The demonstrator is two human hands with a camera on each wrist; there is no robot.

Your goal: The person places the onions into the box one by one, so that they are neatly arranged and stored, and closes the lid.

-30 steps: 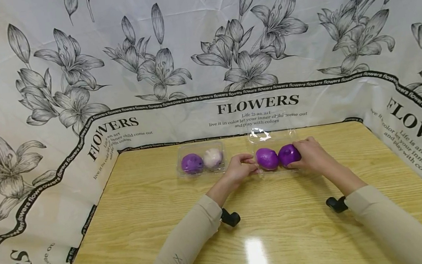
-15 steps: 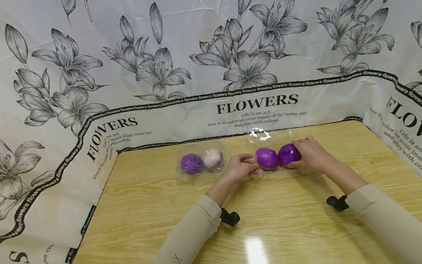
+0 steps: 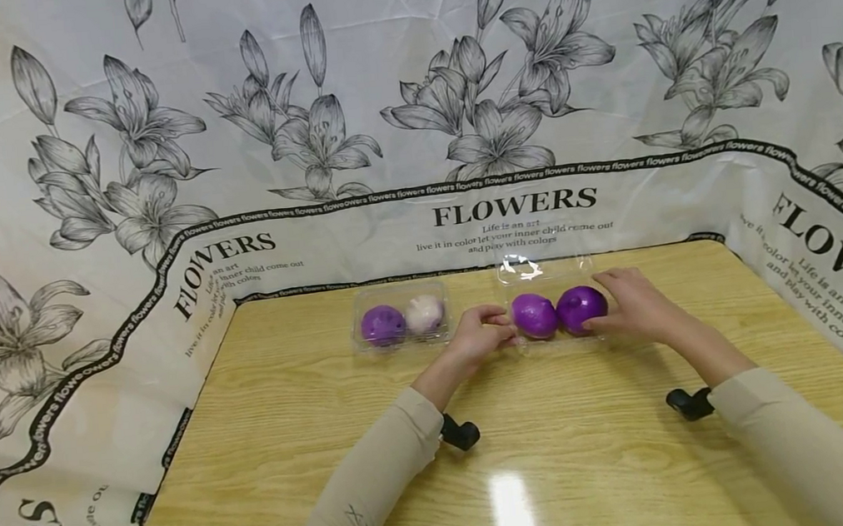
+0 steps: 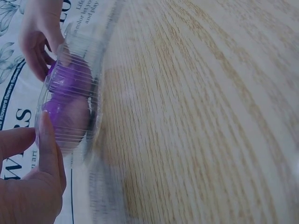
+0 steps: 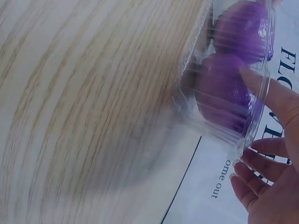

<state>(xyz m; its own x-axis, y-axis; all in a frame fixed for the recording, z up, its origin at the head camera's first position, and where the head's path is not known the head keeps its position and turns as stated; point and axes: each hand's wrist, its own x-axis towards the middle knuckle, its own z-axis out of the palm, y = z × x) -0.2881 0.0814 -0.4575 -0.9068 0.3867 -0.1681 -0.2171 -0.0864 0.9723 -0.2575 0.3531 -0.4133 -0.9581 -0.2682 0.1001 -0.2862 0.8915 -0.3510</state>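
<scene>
A clear plastic box [image 3: 534,347] stands on the table with its lid [image 3: 521,268] raised at the back. Two glossy purple round vegetables, onion-like, sit side by side in it: one on the left [image 3: 535,316], one on the right [image 3: 582,309]. My left hand [image 3: 479,333] pinches the box's left rim between thumb and finger; the left wrist view shows that grip [image 4: 42,149]. At the right end, my right hand [image 3: 636,308] has its fingers spread. In the right wrist view its thumb [image 5: 261,84] reaches over the rim beside the nearer vegetable, fingers outside the wall.
To the left stands another clear plastic box [image 3: 364,343], holding a purple round vegetable [image 3: 383,325] and a whitish one [image 3: 424,314]. Behind the wooden table [image 3: 560,468] hangs a flower-printed cloth [image 3: 360,243]. Black mounts [image 3: 461,433] show at both wrists.
My right hand has let go of the right purple vegetable, its fingers spreading and shifting slightly right. The left hand has kept its place at the box's rim.
</scene>
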